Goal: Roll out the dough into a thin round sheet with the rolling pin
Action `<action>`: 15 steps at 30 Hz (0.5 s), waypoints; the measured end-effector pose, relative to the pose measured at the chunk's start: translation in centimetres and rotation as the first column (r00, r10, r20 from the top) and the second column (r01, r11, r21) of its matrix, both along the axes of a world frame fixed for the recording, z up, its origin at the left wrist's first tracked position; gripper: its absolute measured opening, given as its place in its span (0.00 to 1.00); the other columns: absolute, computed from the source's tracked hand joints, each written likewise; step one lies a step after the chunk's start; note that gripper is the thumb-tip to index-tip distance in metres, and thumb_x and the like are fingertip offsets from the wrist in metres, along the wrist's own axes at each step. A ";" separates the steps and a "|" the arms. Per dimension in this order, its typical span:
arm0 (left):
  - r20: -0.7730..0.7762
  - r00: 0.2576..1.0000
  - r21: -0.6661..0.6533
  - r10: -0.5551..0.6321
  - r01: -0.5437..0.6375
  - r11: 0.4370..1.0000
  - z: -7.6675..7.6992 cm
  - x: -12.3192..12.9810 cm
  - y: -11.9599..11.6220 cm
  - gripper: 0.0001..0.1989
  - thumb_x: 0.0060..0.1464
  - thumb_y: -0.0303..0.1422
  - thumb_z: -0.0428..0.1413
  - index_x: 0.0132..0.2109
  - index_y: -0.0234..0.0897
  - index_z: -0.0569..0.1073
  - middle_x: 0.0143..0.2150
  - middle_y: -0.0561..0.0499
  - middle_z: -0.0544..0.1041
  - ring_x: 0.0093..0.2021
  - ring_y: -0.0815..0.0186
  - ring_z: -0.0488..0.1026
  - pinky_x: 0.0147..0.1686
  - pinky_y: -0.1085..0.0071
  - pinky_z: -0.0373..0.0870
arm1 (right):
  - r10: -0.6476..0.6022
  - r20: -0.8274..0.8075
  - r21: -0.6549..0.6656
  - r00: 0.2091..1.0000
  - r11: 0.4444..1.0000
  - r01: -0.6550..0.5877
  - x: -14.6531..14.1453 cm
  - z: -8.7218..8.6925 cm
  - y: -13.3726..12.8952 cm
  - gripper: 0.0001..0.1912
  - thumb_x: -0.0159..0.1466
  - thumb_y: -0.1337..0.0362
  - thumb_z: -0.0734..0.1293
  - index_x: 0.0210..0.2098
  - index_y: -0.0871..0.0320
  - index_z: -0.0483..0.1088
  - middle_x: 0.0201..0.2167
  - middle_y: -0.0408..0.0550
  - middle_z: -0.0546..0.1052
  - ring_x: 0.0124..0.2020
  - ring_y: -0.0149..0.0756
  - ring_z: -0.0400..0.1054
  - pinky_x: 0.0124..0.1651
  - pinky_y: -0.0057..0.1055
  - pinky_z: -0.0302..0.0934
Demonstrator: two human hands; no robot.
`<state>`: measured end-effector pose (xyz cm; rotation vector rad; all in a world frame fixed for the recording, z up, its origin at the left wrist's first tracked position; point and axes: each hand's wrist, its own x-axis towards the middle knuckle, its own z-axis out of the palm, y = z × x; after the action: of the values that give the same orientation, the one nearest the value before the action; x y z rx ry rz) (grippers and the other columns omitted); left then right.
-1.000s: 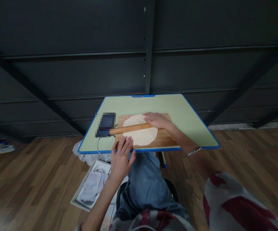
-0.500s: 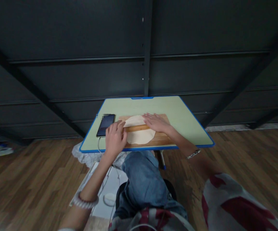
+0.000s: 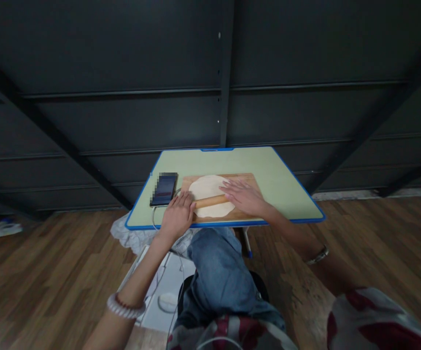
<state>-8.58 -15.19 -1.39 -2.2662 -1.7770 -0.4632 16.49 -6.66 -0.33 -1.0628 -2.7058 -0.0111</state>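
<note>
A wooden rolling pin [image 3: 210, 201] lies across a round, flat sheet of dough [image 3: 207, 183] on a wooden board [image 3: 249, 179]. The pin tilts slightly, its right side farther from me. My left hand [image 3: 179, 212] is closed over the pin's left end, fingers together and hiding that end. Stretched out and spread, the fingers of my right hand [image 3: 245, 196] lie flat over the pin's right end and the dough's right edge, with the pin under the palm.
Left of the board, a phone [image 3: 165, 189] with a white cable rests on the pale green, blue-edged folding table [image 3: 279, 189]. Dark panels [image 3: 159, 116] rise behind it. My jeans-clad leg [image 3: 214, 262] is under the near edge. A white box [image 3: 166, 287] stands on the floor at left.
The rolling pin has rolled toward me over the dough, baring more of its far part. Both hands came nearer with it; the left fingers lie straighter now.
</note>
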 end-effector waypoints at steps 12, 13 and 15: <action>-0.048 0.984 0.008 0.172 -0.172 0.985 -1.0 3.1 -5.0 0.18 0.60 0.25 0.43 0.55 0.27 0.66 0.50 0.36 0.75 0.48 0.57 0.73 0.44 0.63 0.68 | -0.030 -0.069 -0.032 0.997 0.999 0.028 0.7 0.0 0.5 0.25 0.70 0.56 0.45 0.61 0.51 0.59 0.63 0.44 0.62 0.65 0.39 0.50 0.64 0.46 0.43; -0.051 0.982 0.018 0.181 -0.180 0.983 -1.1 3.4 -5.2 0.18 0.61 0.26 0.43 0.55 0.28 0.67 0.48 0.37 0.75 0.46 0.57 0.73 0.42 0.64 0.68 | -0.028 -0.073 -0.033 0.997 0.999 0.026 0.6 0.0 0.7 0.25 0.70 0.56 0.46 0.61 0.50 0.60 0.63 0.43 0.62 0.65 0.39 0.50 0.64 0.46 0.43; -0.046 0.978 0.043 0.205 -0.204 0.978 -1.3 3.9 -5.6 0.18 0.62 0.28 0.43 0.54 0.28 0.68 0.44 0.38 0.77 0.43 0.57 0.74 0.40 0.63 0.67 | -0.025 -0.081 -0.035 0.996 0.999 0.022 0.5 0.0 1.1 0.24 0.70 0.56 0.46 0.61 0.50 0.60 0.62 0.43 0.62 0.65 0.39 0.50 0.64 0.47 0.43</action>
<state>-4.72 -20.79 -2.71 -2.0227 -1.9319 -0.3931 16.97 -5.56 -0.35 -1.0802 -2.6297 0.0726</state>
